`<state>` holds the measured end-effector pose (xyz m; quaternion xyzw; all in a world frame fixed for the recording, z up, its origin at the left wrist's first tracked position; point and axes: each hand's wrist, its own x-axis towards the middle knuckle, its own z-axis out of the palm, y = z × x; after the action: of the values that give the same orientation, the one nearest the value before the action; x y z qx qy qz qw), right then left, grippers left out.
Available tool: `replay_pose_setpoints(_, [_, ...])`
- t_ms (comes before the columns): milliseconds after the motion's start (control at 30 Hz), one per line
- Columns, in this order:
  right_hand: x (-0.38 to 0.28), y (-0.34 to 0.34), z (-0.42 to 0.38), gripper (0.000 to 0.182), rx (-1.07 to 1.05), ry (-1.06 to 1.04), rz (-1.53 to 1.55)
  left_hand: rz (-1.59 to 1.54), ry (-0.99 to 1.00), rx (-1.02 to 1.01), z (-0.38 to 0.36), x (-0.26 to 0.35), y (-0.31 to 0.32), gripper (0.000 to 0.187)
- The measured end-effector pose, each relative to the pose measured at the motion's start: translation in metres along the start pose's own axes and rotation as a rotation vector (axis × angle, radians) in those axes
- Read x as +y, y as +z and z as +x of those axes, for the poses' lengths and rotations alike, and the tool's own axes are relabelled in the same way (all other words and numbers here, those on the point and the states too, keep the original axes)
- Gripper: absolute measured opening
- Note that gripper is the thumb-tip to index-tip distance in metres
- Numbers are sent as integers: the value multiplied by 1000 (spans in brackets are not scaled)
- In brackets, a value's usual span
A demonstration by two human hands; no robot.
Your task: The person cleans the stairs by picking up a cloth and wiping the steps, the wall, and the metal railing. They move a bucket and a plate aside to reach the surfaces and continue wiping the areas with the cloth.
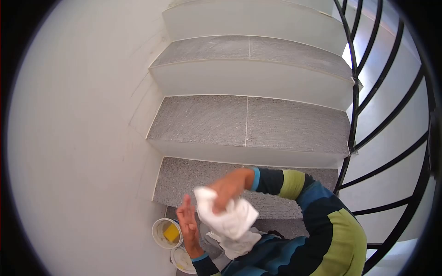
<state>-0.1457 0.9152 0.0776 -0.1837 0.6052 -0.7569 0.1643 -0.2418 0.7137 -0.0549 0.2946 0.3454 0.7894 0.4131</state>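
Note:
My right hand (231, 186), blurred by motion, grips a crumpled white cloth (234, 220) above the lowest fully visible stair tread. Its fingertips are partly hidden by the cloth. Just left of the cloth, my left hand (187, 221) is raised with fingers stretched upward, holding nothing that I can see. Next to that hand, against the wall, stands a white bucket (159, 235) with a yellow sponge (171, 232) inside. Another pale cloth (241, 246) lies below the held one, close to my body.
Grey stone treads (202, 117) with white risers (248, 78) climb ahead of me. A black metal railing (354, 96) curves along the right side, and a white wall (83, 138) rises on the left. A second white container (183, 262) sits below the bucket.

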Motion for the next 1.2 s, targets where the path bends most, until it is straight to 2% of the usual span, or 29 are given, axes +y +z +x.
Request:
replay_pose_setpoints(33, [-12, 18, -3, 19, -134, 47, -27, 4, 0, -14, 3, 10, 19, 84])
replay_pose_setpoints(67, [-12, 24, -7, 19, -121, 39, -31, 251, -215, -68, 4, 22, 39, 74])
replay_pose_setpoints(133, [-13, 34, -12, 20, -322, -32, -204, 567, -297, -243, 4, 25, 40, 61])
replay_pose_setpoints(200, [-35, 31, -42, 20, -326, 97, -455, 812, -346, -430, 5, 30, 34, 49])
replay_pose_setpoints(233, [-42, 33, -70, 23, -101, 73, -892, 905, -377, -504, 3, 35, 24, 44])
replay_pose_setpoints(267, [-45, 37, -99, 26, 132, 34, -1311, 938, -348, -378, -5, 26, -4, 40])
replay_pose_setpoints(333, [-64, 53, -117, 37, 363, 659, -1325, 873, -338, -314, -15, 43, 1, 38])
replay_pose_setpoints(367, [-51, 51, -128, 37, 316, 634, -1330, 795, -316, -284, -14, 53, 5, 36])
replay_pose_setpoints(433, [-6, 48, -136, 56, 566, -129, -1191, 833, -17, -198, -15, 54, 37, 36])
replay_pose_setpoints(467, [12, 58, -121, 64, 693, -162, -1124, 726, -6, -125, -12, 49, 62, 42])
replay_pose_setpoints(533, [52, 96, -88, 78, 731, -98, -968, 602, 13, -61, -9, 46, 96, 47])
replay_pose_setpoints(567, [70, 109, -67, 85, 651, -13, -885, 699, 38, -127, -2, 47, 106, 54])
replay_pose_setpoints(600, [90, 117, -56, 82, 628, 93, -638, 798, 65, -202, 4, 46, 113, 62])
replay_pose_setpoints(633, [101, 119, -47, 79, 608, 187, -386, 790, 69, -230, 8, 46, 113, 62])
replay_pose_setpoints(667, [95, 116, -42, 79, 643, 183, -400, 562, 48, -256, 13, 47, 110, 67])
replay_pose_setpoints(733, [78, 114, -42, 72, 954, -273, -568, 197, -24, -315, 17, 45, 96, 75])
replay_pose_setpoints(767, [71, 114, -45, 72, 985, -278, -571, 147, -98, -365, 12, 30, 78, 78])
replay_pose_setpoints(833, [55, 105, -46, 57, 1220, -473, -353, 223, -304, -548, -11, -24, 25, 84])
replay_pose_setpoints(900, [45, 79, -51, 50, 1341, -743, -300, 467, -449, -706, -39, -78, -11, 91])
replay_pose_setpoints(967, [27, 69, -80, 40, 1615, -688, -532, 538, -495, -560, -54, -72, 20, 82])
replay_pose_setpoints(1000, [20, 60, -97, 38, 1671, -720, -574, 609, -544, -409, -61, -71, 32, 73])
replay_pose_setpoints(1033, [14, 53, -111, 36, 1724, -750, -614, 596, -552, -400, -62, -71, 31, 73])
replay_pose_setpoints(1100, [6, 40, -134, 36, 1844, -710, -757, 185, -493, -200, -48, -68, 32, 53])
replay_pose_setpoints(1133, [4, 32, -147, 34, 1918, -617, -911, 221, -285, -184, -36, -54, 64, 44])
replay_pose_setpoints(1167, [5, 22, -163, 32, 1984, -516, -1069, 238, -285, -219, -25, -54, 78, 43])
replay_pose_setpoints(1200, [7, 9, -185, 32, 1979, -508, -1077, 254, -285, -254, -15, -57, 90, 42])
